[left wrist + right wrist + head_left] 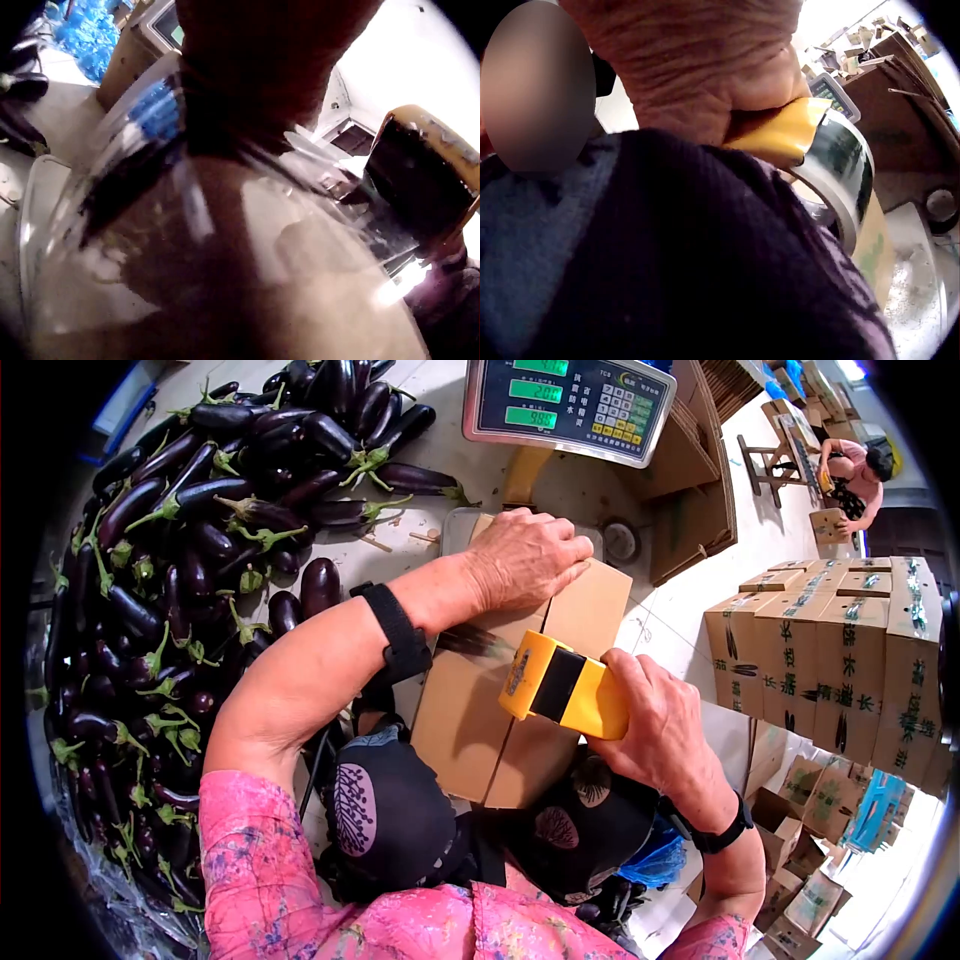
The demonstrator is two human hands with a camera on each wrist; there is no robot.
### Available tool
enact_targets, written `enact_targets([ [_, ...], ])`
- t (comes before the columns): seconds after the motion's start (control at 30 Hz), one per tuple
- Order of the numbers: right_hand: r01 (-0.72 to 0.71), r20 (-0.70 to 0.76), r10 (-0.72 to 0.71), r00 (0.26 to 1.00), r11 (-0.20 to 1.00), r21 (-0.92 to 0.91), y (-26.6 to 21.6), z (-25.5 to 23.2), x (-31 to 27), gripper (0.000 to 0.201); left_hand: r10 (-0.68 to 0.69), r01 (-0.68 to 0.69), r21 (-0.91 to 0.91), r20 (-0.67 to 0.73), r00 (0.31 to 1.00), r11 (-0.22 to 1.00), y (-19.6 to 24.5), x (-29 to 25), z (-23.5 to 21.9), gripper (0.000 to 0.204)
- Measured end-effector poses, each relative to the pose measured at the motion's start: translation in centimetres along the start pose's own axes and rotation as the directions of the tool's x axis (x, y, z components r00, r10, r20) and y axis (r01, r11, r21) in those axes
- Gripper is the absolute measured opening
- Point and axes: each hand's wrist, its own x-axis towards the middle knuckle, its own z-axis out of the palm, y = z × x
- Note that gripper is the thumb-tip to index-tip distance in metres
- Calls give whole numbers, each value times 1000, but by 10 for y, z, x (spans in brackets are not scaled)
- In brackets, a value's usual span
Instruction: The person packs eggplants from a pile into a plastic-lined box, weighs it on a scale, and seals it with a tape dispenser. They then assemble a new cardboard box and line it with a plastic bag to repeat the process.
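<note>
A closed cardboard box lies between the person's knees, its flaps meeting along a seam. The left hand rests on the box's far end, fingers slightly bent. The right hand grips a yellow tape dispenser above the box's right side. A roll of tape sits in the dispenser, seen in the right wrist view. Clear tape stretches between the left hand and the dispenser in the left wrist view. The left fingertips are hidden there.
A large heap of eggplants fills the left side. A digital scale display stands beyond the box. Stacked printed cartons are at the right, and another person works behind them. Folded cardboard leans near the scale.
</note>
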Motion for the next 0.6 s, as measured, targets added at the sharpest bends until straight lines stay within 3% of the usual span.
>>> enact_targets([
  [0.13, -16, 40, 16, 999, 1000, -22, 1, -1, 0, 60, 104, -99, 119, -37, 994, 988, 5, 5, 4, 21],
  [0.37, -35, 84, 38, 996, 999, -35, 3, -5, -3, 56, 125, -120, 139, -27, 992, 983, 4, 4, 7, 20],
  [0.6, -25, 38, 25, 999, 1000, -10, 20, 2, -22, 54, 156, -148, 142, -47, 987, 979, 3, 2, 6, 21],
])
